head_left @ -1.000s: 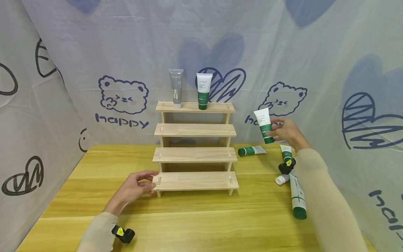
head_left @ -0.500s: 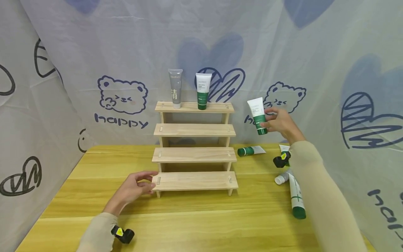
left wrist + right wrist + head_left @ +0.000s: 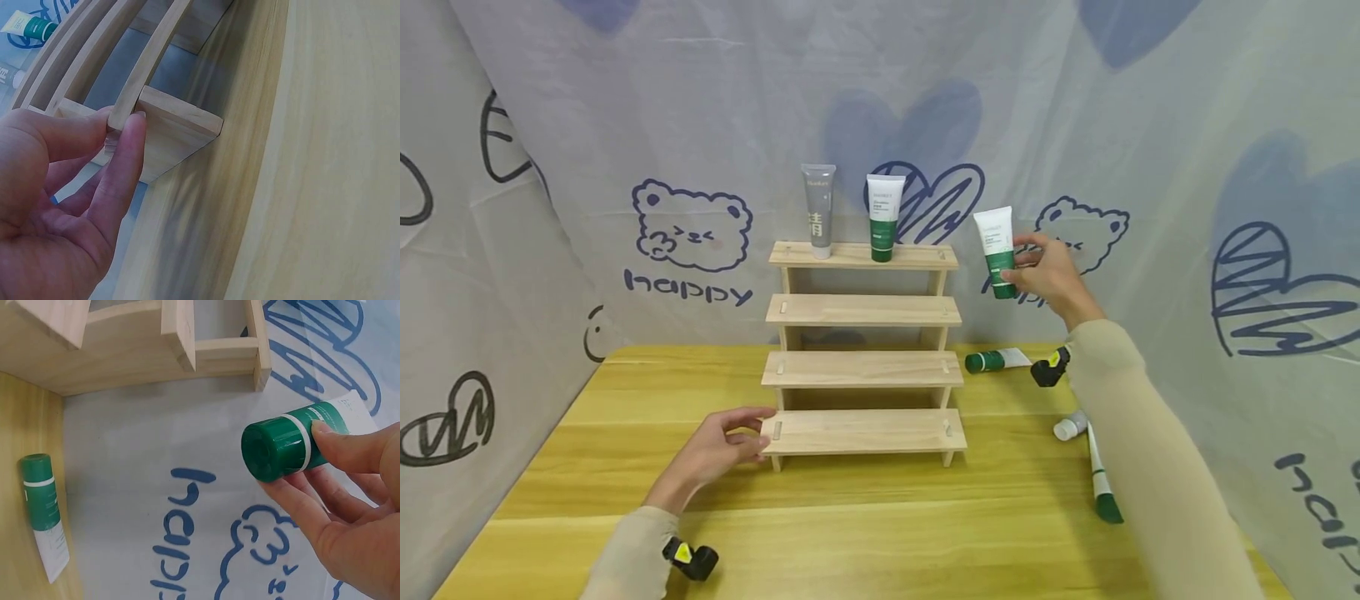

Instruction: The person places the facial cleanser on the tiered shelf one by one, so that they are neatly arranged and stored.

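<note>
My right hand (image 3: 1051, 273) pinches a white and green squeeze tube (image 3: 996, 242) in the air, right of the stepped wooden rack (image 3: 863, 310). The tube leans slightly, its green cap (image 3: 265, 450) downward. With thumb and fingers my left hand (image 3: 718, 446) pinches the left end of the rack's lowest shelf (image 3: 865, 432); the left wrist view shows the grip on the shelf edge (image 3: 134, 94). On the top shelf stand a grey tube (image 3: 820, 208) and, to its right, another white and green tube (image 3: 884, 218), both upright.
One white and green tube (image 3: 996, 360) lies on the table (image 3: 850, 533) right of the rack. Farther right lie a small white-capped tube (image 3: 1070, 426) and a long green-capped tube (image 3: 1103, 492), partly hidden by my right sleeve. A patterned cloth (image 3: 700, 100) hangs behind.
My right hand has carried the tube up and to the left, toward the top shelf. My left hand stays at the lowest shelf's end.
</note>
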Motion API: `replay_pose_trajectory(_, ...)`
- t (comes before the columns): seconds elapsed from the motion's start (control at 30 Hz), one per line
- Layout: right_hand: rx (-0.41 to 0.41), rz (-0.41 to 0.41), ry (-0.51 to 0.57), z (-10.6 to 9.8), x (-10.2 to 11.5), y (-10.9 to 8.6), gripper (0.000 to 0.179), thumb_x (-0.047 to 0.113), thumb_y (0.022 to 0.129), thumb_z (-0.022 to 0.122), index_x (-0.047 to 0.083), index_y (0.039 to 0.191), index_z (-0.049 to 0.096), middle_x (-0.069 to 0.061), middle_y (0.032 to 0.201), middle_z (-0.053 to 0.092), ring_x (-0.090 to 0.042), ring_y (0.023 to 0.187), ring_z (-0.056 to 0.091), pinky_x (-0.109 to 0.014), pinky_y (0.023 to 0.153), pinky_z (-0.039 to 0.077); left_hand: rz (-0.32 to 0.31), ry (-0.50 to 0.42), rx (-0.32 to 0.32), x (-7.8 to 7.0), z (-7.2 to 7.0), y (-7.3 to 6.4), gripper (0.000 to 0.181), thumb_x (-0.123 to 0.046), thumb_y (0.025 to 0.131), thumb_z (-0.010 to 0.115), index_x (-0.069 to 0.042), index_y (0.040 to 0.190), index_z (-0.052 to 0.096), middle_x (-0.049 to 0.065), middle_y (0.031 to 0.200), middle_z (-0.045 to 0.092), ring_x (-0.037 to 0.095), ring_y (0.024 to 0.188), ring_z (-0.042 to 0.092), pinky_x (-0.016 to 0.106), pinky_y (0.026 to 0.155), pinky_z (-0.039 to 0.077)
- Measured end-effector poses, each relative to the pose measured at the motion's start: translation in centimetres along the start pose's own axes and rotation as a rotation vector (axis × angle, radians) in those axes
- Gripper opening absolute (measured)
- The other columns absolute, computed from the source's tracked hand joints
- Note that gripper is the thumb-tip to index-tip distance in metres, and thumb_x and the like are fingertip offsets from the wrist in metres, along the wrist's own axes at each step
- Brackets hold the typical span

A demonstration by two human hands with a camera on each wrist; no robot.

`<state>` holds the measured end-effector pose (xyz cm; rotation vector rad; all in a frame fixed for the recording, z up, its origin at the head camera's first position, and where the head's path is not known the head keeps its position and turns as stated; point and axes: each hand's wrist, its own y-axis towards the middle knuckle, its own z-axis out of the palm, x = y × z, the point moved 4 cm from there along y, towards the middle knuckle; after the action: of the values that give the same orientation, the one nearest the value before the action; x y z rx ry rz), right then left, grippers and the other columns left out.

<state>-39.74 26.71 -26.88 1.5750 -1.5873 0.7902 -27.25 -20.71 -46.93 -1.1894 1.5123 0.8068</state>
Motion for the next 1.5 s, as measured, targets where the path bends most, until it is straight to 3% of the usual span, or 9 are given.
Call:
replay_pose_trajectory(0.57,-0.056,-0.045,0.062,2.2,3.3,1.3,0.066,-0.001,0.095,0.069,0.014,0.154,0.043,-0.020,0.146,0.057,-0.035,0.127,0.061,-0.046,0.110,0.056,-0.003,-0.001,0.010,-0.1,0.0,0.0,0.054,-0.004,0.098,0.068,0.001,0.148,0.051,0.025,0.127,0.055,0.016,0.094,0.072,0.035,0.086,0.066)
replay_pose_trajectory(1.13,-0.077,-0.199,0.145,5.4,5.8,2.1,0.060,-0.008,0.092,0.068,0.004,0.147,0.049,-0.025,0.137,0.063,-0.037,0.118,0.065,-0.047,0.104,0.059,-0.001,-0.006,0.013,-0.1,0.0,-0.1,0.053,-0.004,0.098,0.067,0.001,0.148,0.051,0.025,0.128,0.055,0.017,0.097,0.072,0.035,0.086,0.066)
replay_pose_trajectory(1.5,-0.099,-0.185,0.207,6.4,6.0,2.9,0.060,-0.011,0.090,0.070,0.006,0.144,0.052,-0.023,0.137,0.065,-0.038,0.121,0.066,-0.045,0.106,0.059,0.019,-0.019,0.031,-0.1,0.1,-0.2,0.055,-0.005,0.099,0.067,0.003,0.150,0.049,0.026,0.130,0.054,0.015,0.095,0.073,0.035,0.085,0.066)
